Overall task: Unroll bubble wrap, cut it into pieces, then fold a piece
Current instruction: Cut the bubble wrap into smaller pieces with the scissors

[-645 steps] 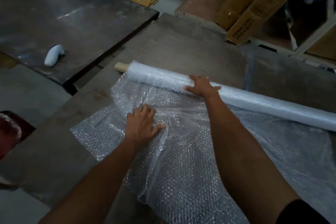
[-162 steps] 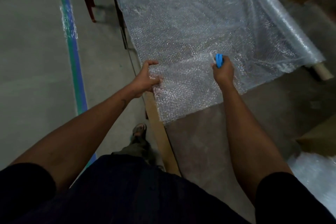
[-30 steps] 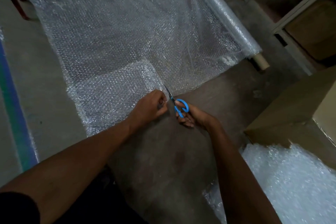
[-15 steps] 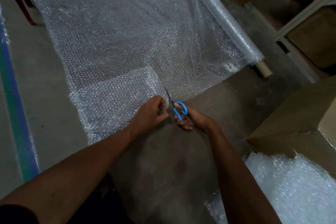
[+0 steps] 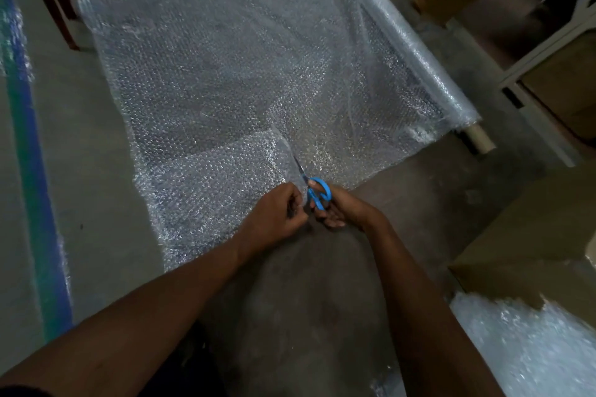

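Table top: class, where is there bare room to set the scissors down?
Bare table lies between the forearms, and rightward between the bubble wrap and the cardboard box. Crowded where the left hand and right hand hold the scissors.

A dark, worn table [image 5: 290, 300] is seen from above. A big sheet of bubble wrap [image 5: 225, 68] is spread flat over its far part, and the roll [image 5: 406, 39] is laid along the sheet's right side. A brown cardboard box [image 5: 532, 235] is set on the table's right edge.

Dim concrete floor [image 5: 80, 203], blue stripe [image 5: 38, 203]
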